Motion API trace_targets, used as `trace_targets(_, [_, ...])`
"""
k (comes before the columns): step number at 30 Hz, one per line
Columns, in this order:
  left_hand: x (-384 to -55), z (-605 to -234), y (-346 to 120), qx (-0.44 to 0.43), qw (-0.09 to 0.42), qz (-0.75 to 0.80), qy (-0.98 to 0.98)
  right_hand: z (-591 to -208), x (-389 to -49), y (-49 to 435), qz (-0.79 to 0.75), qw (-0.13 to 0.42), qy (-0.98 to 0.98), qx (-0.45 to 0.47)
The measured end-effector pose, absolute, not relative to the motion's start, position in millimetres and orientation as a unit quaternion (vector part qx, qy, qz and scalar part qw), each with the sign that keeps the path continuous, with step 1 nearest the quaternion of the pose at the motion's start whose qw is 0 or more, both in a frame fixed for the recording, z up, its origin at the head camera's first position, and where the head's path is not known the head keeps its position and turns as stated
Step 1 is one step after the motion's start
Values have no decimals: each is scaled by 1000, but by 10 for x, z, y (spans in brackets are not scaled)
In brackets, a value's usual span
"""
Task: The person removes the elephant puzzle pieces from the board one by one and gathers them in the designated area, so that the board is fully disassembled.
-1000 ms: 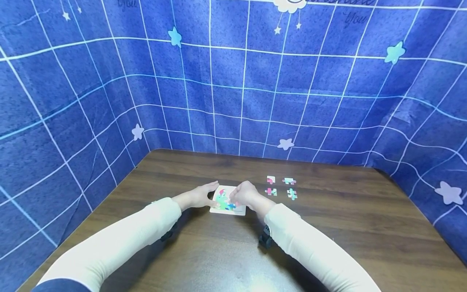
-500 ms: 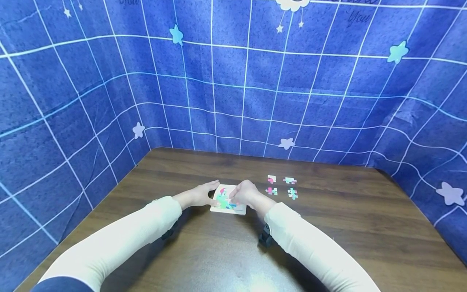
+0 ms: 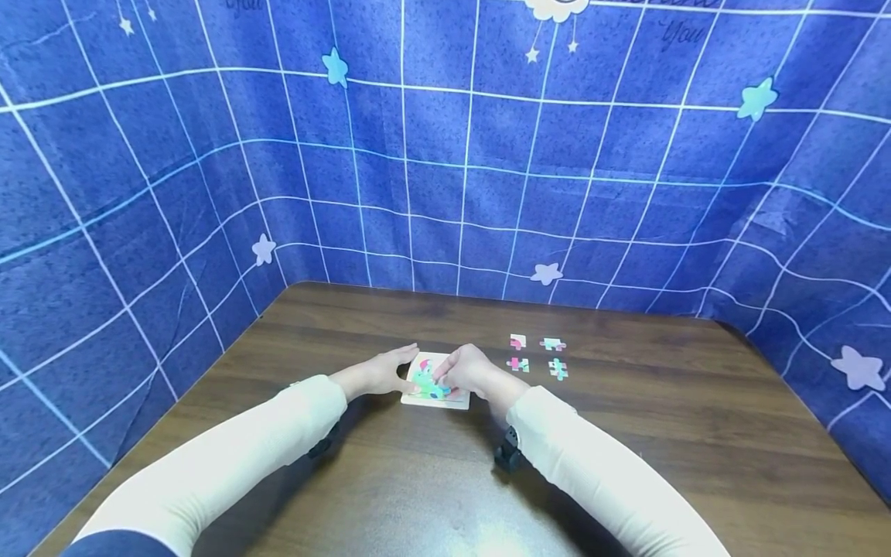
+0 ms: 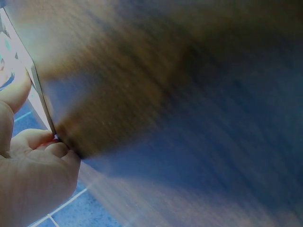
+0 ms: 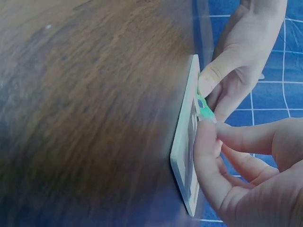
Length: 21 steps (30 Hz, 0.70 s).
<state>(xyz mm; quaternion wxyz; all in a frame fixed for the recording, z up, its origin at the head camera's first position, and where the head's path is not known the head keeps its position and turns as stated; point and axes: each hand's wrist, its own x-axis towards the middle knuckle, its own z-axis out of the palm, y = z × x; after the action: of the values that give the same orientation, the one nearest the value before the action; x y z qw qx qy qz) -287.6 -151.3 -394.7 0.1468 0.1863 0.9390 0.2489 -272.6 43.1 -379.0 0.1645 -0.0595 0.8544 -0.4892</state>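
Observation:
A small pale puzzle board [image 3: 435, 403] with a green dinosaur picture lies on the table in the head view. My left hand [image 3: 379, 373] grips the board's left edge, thumb on top and the other fingers curled at the side, as the left wrist view shows. Over the board's right half is my right hand [image 3: 469, 370]. In the right wrist view its thumb and index finger pinch a green jigsaw piece [image 5: 205, 111], tilted at the board's surface. The fingertips cover part of the piece and picture.
Several loose jigsaw pieces lie right of the board, among them a pink-and-white one [image 3: 518, 341] and a green-and-pink one [image 3: 558, 369]. The brown wooden table [image 3: 661, 402] meets a blue star-patterned curtain [image 3: 445, 193] at the back and sides.
My right fingertips have shifted slightly over the board, and less of the blue patch beneath them shows. My left hand holds its place; the loose pieces lie as before.

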Motion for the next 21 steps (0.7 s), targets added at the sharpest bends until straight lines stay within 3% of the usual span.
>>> trace_targets(10, [-2867,-3928,-1503,183,152,252,938,-3680,-2737,540,-524,195,826,-72])
trace_targets(21, [-2851,-3906,-1482,186,153,246,939,-3625,-2732,690,-531,189,822,-77])
